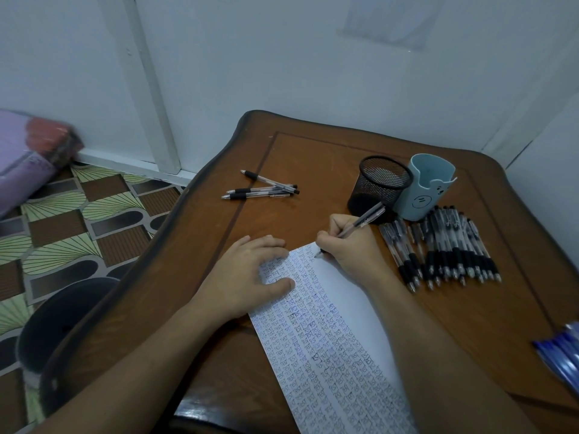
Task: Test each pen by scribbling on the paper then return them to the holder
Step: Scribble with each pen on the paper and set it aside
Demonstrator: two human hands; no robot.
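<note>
My right hand [347,242] is clamped round a pen [365,218] low down near its tip, which touches the far end of the paper [341,286]. My left hand [247,277] lies flat with fingers apart on the sheet's 9 o'clock edge. I judge the pen light, stiff and a little slippery on its clear barrel, so the dark grip sleeve is the place to hold, and the thin sheet needs pinning to the bench [313,158]. The mesh holder [382,183] stands at 12 o'clock from this hand.
</note>
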